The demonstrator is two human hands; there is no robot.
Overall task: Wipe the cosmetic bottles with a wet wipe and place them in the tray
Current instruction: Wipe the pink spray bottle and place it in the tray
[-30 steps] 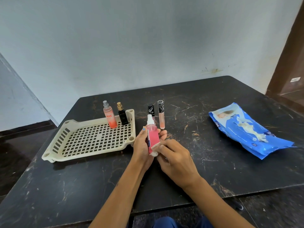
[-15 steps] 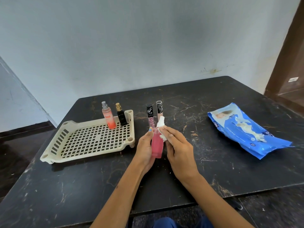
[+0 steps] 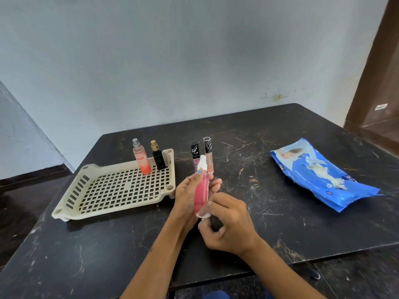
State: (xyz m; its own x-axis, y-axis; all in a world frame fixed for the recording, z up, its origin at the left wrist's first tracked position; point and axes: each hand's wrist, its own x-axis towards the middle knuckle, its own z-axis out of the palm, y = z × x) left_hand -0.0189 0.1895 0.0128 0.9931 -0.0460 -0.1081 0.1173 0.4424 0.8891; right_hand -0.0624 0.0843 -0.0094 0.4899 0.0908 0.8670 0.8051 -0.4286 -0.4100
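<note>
The left hand [image 3: 190,197] grips the pink spray bottle [image 3: 201,195] upright mid-body, likely light, smooth and slippery when wet, while the right hand [image 3: 226,221] pinches a wet wipe [image 3: 204,215] at its base.

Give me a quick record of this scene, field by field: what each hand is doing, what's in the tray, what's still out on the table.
left hand: grips pink spray bottle, upright
right hand: pinches wet wipe at the bottle's lower end
tray: holds orange spray bottle and black bottle, both standing at its far right corner
table: two lip gloss tubes standing beside the tray, behind the hands
wipes pack: blue, lying flat to the right
</note>
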